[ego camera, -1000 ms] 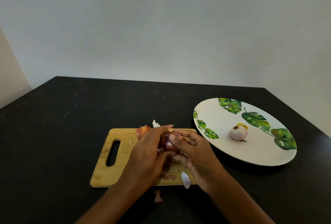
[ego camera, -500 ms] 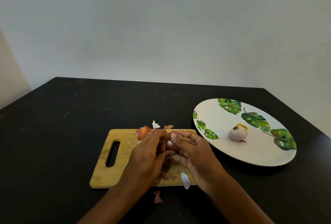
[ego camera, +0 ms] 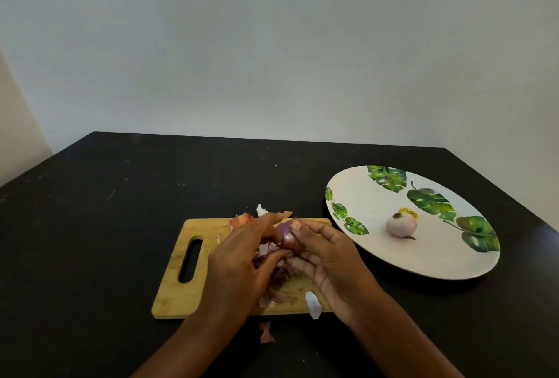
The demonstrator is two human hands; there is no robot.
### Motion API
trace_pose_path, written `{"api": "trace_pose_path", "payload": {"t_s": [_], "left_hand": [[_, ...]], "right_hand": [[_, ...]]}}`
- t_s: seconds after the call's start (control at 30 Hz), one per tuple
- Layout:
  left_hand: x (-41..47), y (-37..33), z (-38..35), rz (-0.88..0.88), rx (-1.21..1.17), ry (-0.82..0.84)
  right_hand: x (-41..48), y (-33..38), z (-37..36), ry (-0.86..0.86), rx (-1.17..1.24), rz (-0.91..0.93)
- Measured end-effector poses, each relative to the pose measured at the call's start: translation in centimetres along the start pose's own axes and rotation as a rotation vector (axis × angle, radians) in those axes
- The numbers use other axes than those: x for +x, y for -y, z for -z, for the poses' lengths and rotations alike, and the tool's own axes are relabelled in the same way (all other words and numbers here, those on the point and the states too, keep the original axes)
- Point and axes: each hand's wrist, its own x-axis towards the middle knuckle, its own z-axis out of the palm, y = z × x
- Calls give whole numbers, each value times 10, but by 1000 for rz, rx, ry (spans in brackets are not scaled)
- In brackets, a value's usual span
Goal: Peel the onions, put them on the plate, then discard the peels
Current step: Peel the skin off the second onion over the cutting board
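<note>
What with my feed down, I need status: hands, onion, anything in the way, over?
Left hand and right hand both grip onion, part peeled, above board. One peeled onion on plate. Loose peels on board, table; path to plate open.

A wooden cutting board with a slot handle at its left end is lying flat on the black table, near the middle of its front edge. A plain pale wall is rising behind the far edge.

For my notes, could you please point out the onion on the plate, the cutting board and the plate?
onion on the plate [ego camera: 401,224], head view, its middle.
cutting board [ego camera: 172,293], head view, bare near-left corner.
plate [ego camera: 363,193], head view, bare left part.
</note>
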Motion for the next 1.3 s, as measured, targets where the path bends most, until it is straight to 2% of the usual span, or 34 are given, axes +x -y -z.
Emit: {"api": "trace_pose_path", "payload": {"t_s": [0.3,0.43,0.6,0.73,1.03,1.3], "left_hand": [[4,2,1,78,-40,122],[2,2,0,44,-66,149],[5,-6,2,-43,-62,104],[5,-5,2,-38,-98,82],[7,-5,3,142,-286,-69],[13,5,11,290,-251,-183]], "right_hand": [[2,-1,1,-27,-91,10],[1,1,1,-11,-42,1],[2,2,0,-3,89,-60],[2,4,0,-32,211,-122],[7,7,4,-37,307,-172],[9,10,9,-106,323,-128]]}}
